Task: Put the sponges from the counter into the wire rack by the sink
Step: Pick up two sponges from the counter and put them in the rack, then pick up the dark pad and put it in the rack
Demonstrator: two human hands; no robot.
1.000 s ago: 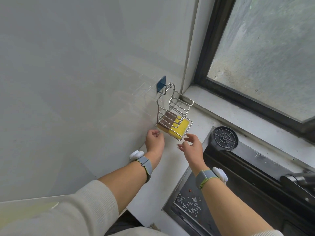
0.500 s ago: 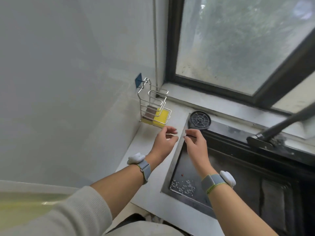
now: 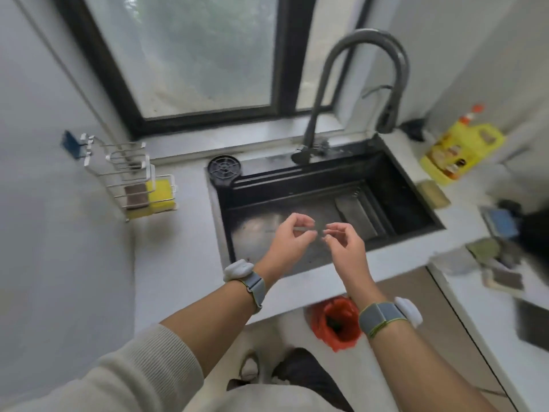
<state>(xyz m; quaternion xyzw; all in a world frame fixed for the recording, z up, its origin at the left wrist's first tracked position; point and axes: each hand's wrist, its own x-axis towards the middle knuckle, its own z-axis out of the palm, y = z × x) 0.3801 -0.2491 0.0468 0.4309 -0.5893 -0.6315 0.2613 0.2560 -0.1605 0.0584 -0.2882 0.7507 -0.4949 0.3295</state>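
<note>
Fingers loosely curled, both empty | we are eyeing counter sponges (image 3: pixel 432 193) at two o'clock | right hand (image 3: pixel 344 245) nearer than left hand (image 3: pixel 289 240) | wire rack (image 3: pixel 133 179) at ten o'clock

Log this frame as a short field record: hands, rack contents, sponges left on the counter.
left hand: empty, fingers curled, over the black sink
right hand: empty, beside the left hand
silver wire rack: holds yellow sponge and brown-topped sponge
counter right of the sink: tan sponge, plus blurred pads further right
</note>
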